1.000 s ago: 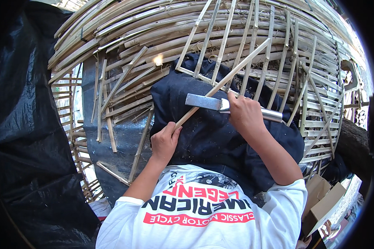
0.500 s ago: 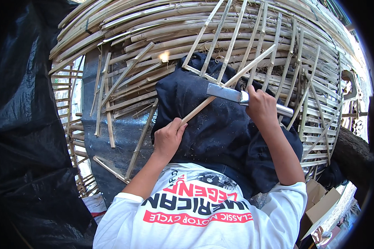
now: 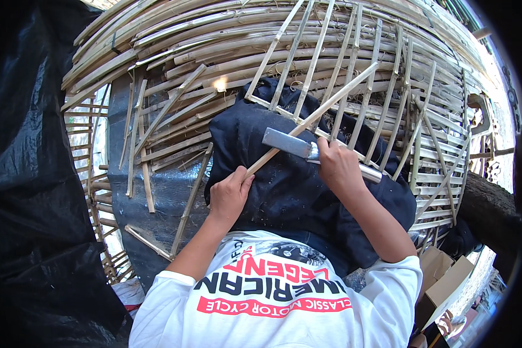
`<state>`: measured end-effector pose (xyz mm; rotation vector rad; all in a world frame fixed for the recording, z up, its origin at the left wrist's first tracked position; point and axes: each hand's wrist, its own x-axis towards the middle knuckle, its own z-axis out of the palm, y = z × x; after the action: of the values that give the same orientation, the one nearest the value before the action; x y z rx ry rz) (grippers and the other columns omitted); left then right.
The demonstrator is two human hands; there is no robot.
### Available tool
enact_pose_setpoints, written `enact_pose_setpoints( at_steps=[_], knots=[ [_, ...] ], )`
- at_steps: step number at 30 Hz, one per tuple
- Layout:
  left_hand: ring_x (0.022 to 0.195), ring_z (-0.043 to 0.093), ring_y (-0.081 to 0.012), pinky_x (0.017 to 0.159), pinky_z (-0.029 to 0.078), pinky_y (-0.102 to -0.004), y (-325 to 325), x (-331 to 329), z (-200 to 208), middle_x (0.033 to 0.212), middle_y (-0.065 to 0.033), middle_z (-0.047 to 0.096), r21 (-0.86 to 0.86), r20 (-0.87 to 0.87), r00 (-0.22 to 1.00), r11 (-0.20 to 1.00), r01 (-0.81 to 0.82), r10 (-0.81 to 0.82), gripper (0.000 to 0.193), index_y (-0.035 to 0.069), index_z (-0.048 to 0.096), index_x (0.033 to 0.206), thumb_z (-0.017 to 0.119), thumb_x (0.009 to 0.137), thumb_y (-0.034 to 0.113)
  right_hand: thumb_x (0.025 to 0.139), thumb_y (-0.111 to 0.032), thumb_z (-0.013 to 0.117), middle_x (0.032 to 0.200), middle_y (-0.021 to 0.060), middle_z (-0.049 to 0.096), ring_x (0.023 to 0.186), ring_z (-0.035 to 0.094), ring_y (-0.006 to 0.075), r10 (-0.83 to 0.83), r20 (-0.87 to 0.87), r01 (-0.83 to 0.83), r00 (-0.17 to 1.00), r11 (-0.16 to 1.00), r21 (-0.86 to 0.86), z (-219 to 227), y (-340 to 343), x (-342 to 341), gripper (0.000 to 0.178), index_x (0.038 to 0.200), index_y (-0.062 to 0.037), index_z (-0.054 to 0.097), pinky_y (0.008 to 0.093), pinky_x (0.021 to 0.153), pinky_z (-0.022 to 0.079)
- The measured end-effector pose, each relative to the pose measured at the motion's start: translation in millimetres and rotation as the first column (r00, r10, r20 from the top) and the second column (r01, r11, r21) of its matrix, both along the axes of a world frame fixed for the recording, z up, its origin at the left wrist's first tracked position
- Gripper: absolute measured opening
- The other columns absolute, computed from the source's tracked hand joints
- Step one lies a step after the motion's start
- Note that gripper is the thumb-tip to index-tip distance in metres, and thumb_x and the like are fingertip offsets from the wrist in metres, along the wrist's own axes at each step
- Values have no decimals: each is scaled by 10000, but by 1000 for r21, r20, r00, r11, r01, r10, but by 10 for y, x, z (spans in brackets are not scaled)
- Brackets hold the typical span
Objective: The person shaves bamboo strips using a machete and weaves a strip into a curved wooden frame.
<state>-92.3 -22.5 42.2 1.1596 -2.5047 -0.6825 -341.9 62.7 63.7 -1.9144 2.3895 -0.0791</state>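
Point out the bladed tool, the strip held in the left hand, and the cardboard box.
Bladed tool [image 3: 285, 143]: head view, on its flat blade.
Held strip [image 3: 326, 107]: head view, on the length beyond the blade.
Cardboard box [image 3: 448, 283]: head view, on a flap.

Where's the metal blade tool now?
Just right of centre in the head view, in the right hand, its blade crossing the wooden strip the left hand holds.

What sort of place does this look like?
Probably a makeshift, partly open-air bamboo workspace: long bamboo-like slats are piled ahead, black sheeting drapes the left side, and the right hand holds a broad-bladed metal tool.
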Motion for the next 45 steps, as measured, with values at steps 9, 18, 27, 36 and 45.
enact_pose_setpoints(
  at_steps=[9, 18, 27, 36, 45],
  knots=[
    [646, 631, -364, 510, 466, -433, -4, 12, 1, 685, -139, 616, -1, 2, 1000, 1000, -6, 6, 200, 64, 498, 846, 618, 913, 209, 837, -29, 534, 749, 178, 659, 711, 683, 344, -316, -69, 315, 946, 949, -26, 213, -95, -694, 107, 943, -24, 521, 424, 599, 542],
    [631, 631, -345, 504, 476, -420, 1, 10, -19, 693, -124, 620, -55, 28, 999, 998, 18, -16, 198, 65, 499, 834, 621, 908, 202, 812, -31, 549, 719, 193, 643, 648, 681, 335, -48, 64, 49, 997, 999, -15, -103, -93, -76, 77, 870, -25, 499, 409, 554, 539],
    [620, 621, -349, 499, 462, -429, 22, -10, -33, 689, -129, 609, -57, 8, 1000, 998, 21, -20, 202, 64, 491, 826, 625, 903, 194, 783, -92, 629, 788, 195, 667, 748, 674, 366, -430, 58, 431, 901, 902, -10, 245, 79, -825, 213, 939, -14, 506, 446, 658, 532],
    [632, 617, -372, 502, 449, -440, 31, -6, -37, 681, -138, 603, -57, 29, 1000, 998, 14, -12, 203, 61, 491, 826, 624, 904, 193, 805, -409, 710, 718, 177, 633, 659, 672, 332, -108, 243, 126, 964, 990, -60, 37, -68, 17, 463, 959, -22, 508, 403, 559, 540],
    [646, 622, -401, 533, 465, -466, -57, -13, -9, 676, -176, 613, 49, -49, 998, 998, 38, -36, 201, 63, 496, 843, 640, 888, 196, 891, -519, 570, 723, 197, 655, 694, 665, 376, -478, 273, 540, 835, 808, -237, 200, 220, -1022, 507, 940, -17, 519, 451, 592, 513]
  ],
)
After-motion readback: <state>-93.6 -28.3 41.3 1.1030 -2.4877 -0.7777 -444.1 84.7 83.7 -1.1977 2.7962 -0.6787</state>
